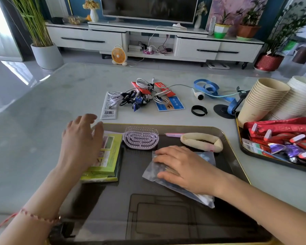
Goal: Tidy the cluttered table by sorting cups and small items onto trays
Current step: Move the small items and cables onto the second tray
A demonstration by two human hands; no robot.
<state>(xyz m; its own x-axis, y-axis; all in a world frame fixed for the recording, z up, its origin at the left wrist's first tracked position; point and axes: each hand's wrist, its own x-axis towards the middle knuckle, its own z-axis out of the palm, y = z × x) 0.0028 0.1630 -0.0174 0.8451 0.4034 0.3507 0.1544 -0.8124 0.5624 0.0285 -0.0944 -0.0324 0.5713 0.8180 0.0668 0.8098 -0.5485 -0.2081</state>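
Dark tray [228,142] is holding sorted items.
Right hand [182,167] is pressing flat on plastic bag [152,168]; left hand [81,140], fingers spread, is resting on green box [109,161].

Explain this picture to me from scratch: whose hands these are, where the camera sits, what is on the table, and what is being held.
There is no machine here. A person wears one camera on the head, looking forward and down, so the two arms come in from the bottom edge.

The left hand hovers open over a green box. The right hand lies flat on a clear bag. Neither grips anything.

Both things lie on a dark tray, along with a lilac brush and a cream band.

Farther back on the table lie tangled cables, a blue tape and a black ring. A second tray on the right holds stacked cups and red packets.
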